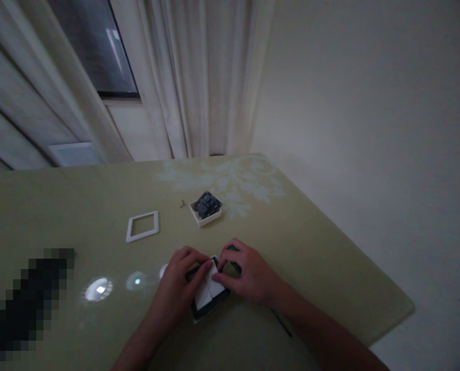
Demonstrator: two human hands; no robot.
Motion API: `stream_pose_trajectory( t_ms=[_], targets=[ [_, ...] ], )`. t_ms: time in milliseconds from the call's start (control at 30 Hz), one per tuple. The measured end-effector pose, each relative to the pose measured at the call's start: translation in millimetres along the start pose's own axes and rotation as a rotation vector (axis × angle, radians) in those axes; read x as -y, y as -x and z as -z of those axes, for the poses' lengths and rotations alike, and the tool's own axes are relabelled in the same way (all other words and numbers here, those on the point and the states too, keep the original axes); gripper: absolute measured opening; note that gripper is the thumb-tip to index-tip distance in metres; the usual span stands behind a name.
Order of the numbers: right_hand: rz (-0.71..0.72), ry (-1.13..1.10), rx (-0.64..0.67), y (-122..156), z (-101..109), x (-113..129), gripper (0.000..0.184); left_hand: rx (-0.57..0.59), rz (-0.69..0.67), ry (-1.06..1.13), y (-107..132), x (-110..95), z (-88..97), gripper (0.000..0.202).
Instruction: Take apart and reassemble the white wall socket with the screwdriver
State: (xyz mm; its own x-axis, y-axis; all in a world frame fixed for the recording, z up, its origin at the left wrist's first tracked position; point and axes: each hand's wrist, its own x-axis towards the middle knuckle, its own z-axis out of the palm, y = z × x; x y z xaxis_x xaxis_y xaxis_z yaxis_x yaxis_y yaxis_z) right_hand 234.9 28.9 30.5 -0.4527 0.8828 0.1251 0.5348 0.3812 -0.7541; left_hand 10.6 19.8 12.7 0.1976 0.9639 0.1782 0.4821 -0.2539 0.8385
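Note:
A wall switch (210, 292) with white rocker plates and a dark surround lies tilted on the table between my hands. My left hand (183, 275) grips its left side, fingers closed and thumb on the white face. From the right, my right hand (247, 270) touches the switch's upper right part with bent thumb and fingers. A green handle (234, 257) shows within my right hand. Beyond the wrist, a thin dark shaft (282, 323) comes out along the same line, like a screwdriver's. My hand hides the part between.
A white rectangular frame (128, 231) lies beyond my left hand. Past my right hand stands a small white box-like part (210, 220) holding a black switch module (207, 204). Small screws (182, 204) lie beside it. The table's right edge (338, 242) runs along the wall.

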Motion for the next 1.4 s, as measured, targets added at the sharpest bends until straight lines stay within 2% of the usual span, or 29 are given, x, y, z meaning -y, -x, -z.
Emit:
stream_pose_trajectory(
  t_ms=[333,667,833,933,1100,1300,1400],
  targets=[
    [-0.027,-0.056,0.004,-0.4,3.5,2.1,0.025,0.016,0.082,0.137,0.7,-0.2,-3.6,0.026],
    [0.025,-0.09,0.094,2.3,9.3,-0.3,0.038,0.015,0.033,0.176,1.6,3.0,-4.6,0.021],
    [0.045,-0.088,0.111,2.6,10.9,-0.4,0.047,0.029,0.061,0.208,1.6,4.6,-5.8,0.022],
    [0.064,-0.091,0.103,2.1,12.3,0.2,0.043,0.053,0.118,0.253,1.7,6.4,-7.4,0.024],
    [0.167,-0.124,0.137,4.5,18.5,0.3,0.022,0.073,0.177,0.281,2.0,6.1,-8.7,0.029],
    [0.213,0.07,0.242,7.2,19.6,-1.3,0.03,0.074,0.163,0.298,1.8,7.2,-10.1,0.024],
    [0.217,0.124,0.247,7.6,19.2,0.1,0.026,0.076,0.151,0.288,1.7,8.4,-10.2,0.023]
  ],
)
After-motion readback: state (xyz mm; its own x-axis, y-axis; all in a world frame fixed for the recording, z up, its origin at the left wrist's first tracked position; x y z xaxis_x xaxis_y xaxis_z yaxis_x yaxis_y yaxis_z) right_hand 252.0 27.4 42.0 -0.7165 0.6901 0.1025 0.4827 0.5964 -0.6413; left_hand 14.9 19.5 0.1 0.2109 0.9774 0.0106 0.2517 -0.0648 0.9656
